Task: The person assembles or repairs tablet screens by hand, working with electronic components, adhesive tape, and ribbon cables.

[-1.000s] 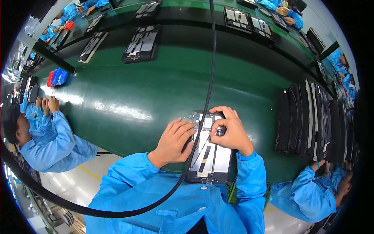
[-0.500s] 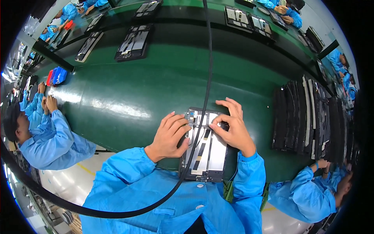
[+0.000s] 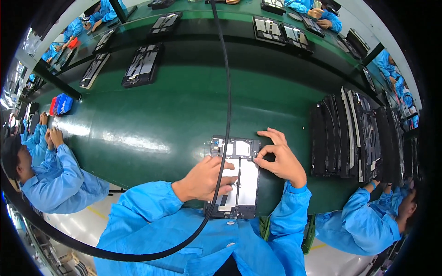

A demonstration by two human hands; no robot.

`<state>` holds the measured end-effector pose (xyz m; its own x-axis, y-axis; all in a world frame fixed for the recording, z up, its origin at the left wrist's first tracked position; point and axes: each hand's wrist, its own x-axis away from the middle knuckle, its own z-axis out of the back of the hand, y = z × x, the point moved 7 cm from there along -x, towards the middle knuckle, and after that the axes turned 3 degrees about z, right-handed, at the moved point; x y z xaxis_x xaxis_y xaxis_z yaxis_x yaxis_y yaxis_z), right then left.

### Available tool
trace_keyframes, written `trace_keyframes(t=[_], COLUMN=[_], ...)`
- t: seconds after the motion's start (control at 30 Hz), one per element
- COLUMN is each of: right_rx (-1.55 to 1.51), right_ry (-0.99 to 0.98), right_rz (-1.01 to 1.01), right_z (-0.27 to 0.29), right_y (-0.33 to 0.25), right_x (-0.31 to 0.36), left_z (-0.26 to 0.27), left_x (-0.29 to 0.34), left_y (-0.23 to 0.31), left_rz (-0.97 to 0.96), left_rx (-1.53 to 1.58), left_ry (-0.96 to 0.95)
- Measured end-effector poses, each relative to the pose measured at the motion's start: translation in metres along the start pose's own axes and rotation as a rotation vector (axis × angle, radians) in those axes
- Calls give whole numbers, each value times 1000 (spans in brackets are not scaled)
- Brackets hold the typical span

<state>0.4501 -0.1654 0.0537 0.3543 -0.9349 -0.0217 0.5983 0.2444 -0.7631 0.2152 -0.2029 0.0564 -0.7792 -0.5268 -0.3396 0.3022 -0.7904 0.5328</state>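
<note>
An opened tablet (image 3: 248, 184) lies on the green bench in front of me, its circuit board at the far end and pale silvery panels exposed below. Across its left part rests my left hand (image 3: 202, 178), fingers apart and pointing right; it covers part of the panels. My right hand (image 3: 283, 163) is at the tablet's upper right edge. Its thumb and index finger are pinched together there, the other fingers raised. Whatever lies between those fingertips, if anything, is too small to make out. A black cable (image 3: 229, 92) hangs in front of the tablet and my left hand.
Slim dark device parts stand in a tight upright row (image 3: 343, 138) at the right. Two opened tablets (image 3: 143, 64) lie at the far left, with more on the shelf above. Red and blue bins (image 3: 63, 105) stand by a co-worker (image 3: 50, 170) at left; another co-worker (image 3: 359, 225) sits at right.
My left hand has moved from the tablet's left edge onto its panels. My pinched right hand has shifted from the board area to the right edge. The view has shifted slightly.
</note>
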Motion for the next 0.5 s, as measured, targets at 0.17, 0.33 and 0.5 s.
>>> trace_keyframes(t=[0.17, 0.33, 0.5], right_rx=[20, -80, -77], right_ry=[-30, -93, -124], right_rz=[-56, -23, 4], right_z=[8, 8, 10], right_y=[12, 10, 10], right_x=[6, 6, 8], left_z=[-10, -18, -25], left_x=[-1, -13, -15], left_y=[11, 25, 25], left_rz=[7, -66, -53], left_rx=[96, 232, 171], left_ry=[-39, -77, -62])
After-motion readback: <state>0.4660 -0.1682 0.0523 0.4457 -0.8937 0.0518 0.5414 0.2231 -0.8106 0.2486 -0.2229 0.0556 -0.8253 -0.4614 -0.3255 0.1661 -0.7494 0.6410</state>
